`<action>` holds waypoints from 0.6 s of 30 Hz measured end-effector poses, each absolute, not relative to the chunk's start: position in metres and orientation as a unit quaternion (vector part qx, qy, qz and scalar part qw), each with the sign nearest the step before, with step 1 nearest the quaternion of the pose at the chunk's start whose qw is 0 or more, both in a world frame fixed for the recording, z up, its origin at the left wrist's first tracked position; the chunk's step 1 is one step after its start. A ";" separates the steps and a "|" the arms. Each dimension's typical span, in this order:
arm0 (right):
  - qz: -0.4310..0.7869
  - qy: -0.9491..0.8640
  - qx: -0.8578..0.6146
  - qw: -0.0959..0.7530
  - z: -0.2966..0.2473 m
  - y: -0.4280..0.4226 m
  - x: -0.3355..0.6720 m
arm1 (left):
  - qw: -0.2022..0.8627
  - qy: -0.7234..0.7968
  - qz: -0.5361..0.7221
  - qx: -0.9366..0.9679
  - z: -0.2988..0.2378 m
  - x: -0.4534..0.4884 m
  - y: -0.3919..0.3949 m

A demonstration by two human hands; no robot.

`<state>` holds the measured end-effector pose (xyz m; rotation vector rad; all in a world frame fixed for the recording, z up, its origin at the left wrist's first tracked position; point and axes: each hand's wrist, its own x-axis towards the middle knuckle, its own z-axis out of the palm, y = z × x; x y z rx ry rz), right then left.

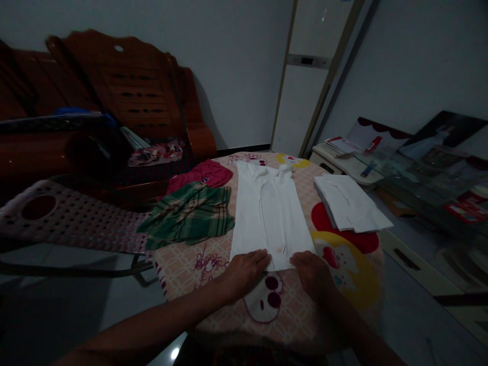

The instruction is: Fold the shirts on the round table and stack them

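A white shirt (272,216) lies lengthwise on the round table, its sides turned in to make a long panel. Its far end is bunched into loose folds, and a small label shows near the close edge. My left hand (247,272) is at the near edge, left of the label, with its fingers closed on the cloth. At the near right corner my right hand (312,274) grips the same edge, fingertips curled over it. The undersides of both hands are hidden.
A patterned tablecloth (213,300) covers the table. Folded white clothes (348,203) lie at right. A green plaid garment (190,216) and a pink-red garment (204,173) lie at left, beside a woven chair (84,218). A glass-topped stand (430,178) is further right.
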<state>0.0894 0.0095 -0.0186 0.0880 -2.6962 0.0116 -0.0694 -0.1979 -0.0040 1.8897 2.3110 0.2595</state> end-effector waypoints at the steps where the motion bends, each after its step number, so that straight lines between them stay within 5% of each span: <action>1: 0.019 -0.981 0.016 0.192 -0.013 0.013 0.086 | 0.094 0.767 0.093 0.628 0.003 -0.076 -0.195; 6: 0.038 -0.997 -0.058 0.042 0.030 0.039 0.047 | 0.162 0.726 0.109 0.660 0.053 -0.133 -0.162; 18: -0.064 -0.987 -0.145 -0.003 0.062 0.090 -0.094 | 0.116 0.785 -0.015 0.608 0.079 -0.262 -0.070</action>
